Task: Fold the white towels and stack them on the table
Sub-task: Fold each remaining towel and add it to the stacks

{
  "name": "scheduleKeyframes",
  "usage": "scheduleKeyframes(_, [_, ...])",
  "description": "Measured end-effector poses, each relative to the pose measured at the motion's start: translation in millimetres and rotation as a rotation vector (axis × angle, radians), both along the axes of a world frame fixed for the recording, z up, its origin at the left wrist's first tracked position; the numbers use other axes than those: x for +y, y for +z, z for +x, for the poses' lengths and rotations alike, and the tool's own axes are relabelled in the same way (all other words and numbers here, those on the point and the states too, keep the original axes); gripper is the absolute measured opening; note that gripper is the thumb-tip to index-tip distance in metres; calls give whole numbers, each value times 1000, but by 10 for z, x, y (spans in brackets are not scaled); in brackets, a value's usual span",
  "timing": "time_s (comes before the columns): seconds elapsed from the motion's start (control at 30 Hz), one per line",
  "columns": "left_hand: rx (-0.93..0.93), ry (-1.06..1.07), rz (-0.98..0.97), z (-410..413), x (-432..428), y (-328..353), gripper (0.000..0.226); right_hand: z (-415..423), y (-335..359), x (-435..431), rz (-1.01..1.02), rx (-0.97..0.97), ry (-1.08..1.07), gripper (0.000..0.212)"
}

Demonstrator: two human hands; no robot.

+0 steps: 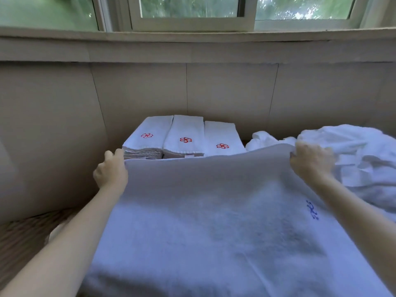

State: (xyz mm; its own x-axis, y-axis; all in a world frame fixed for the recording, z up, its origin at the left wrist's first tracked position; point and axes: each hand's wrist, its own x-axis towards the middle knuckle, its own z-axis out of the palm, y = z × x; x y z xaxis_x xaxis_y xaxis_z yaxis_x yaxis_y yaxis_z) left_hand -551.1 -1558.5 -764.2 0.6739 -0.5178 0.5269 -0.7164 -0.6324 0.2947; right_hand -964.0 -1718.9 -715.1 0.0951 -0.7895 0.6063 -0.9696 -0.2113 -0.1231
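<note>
A large white towel with a small blue emblem near its right side is stretched out in front of me and fills the lower frame. My left hand grips its far left corner and my right hand grips its far right corner, holding the far edge raised. Behind that edge stand three stacks of folded white towels side by side, each with a red flower emblem on top. The table under them is hidden by cloth.
A heap of unfolded white towels lies at the right, just past my right hand. A beige panelled wall rises close behind the stacks, with a window above. A woven surface shows at lower left.
</note>
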Motion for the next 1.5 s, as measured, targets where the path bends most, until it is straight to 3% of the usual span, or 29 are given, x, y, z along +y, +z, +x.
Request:
scheduleKeyframes(0.17, [148, -91, -262, -269, 308, -286, 27, -53, -701, 581, -201, -102, 228, 43])
scheduleKeyframes(0.27, [268, -162, -338, -454, 631, -551, 38, -278, -1062, 779, -43, -97, 195, 35])
scheduleKeyframes(0.4, [430, -156, -50, -401, 944, -714, 51, -408, -1044, 929, -34, -20, 252, 58])
scheduleKeyframes(0.53, [398, -197, 409, -428, 978, -763, 56, -217, -878, 929, 91, -137, 207, 53])
scheduleKeyframes(0.63, [383, -195, 489, -396, 932, -762, 62, -36, -1014, 875, 401, -101, 193, 46])
scheduleKeyframes(0.7, [372, -196, 498, -255, 880, -735, 62, 21, -1099, 887, 445, -113, 201, 39])
scheduleKeyframes(0.8, [401, -217, 488, -41, 795, -686, 61, 0, -1106, 853, 244, -308, 104, 51])
scheduleKeyframes(0.9, [430, -245, 379, 27, 714, -688, 59, -100, -1106, 806, -116, -248, 132, 66])
scheduleKeyframes(1.0, [446, -207, 251, 57, 670, -725, 57, -155, -1123, 792, -169, -247, 126, 65])
scheduleKeyframes(1.07, [440, -173, 241, 81, 663, -760, 57, -172, -1144, 782, -110, -343, 41, 61])
scheduleKeyframes(1.23, [409, -80, 327, 30, 713, -742, 52, -313, -1152, 803, 42, -861, -147, 40])
scheduleKeyframes(1.3, [402, 8, 419, -10, 758, -716, 53, -330, -1165, 808, 61, -787, -170, 37])
scheduleKeyframes(1.43, [405, 181, 633, -82, 763, -561, 53, -337, -1216, 842, 356, -287, -162, 29])
scheduleKeyframes(1.5, [411, 298, 771, -187, 680, -364, 58, -335, -1202, 902, 418, -195, -131, 30])
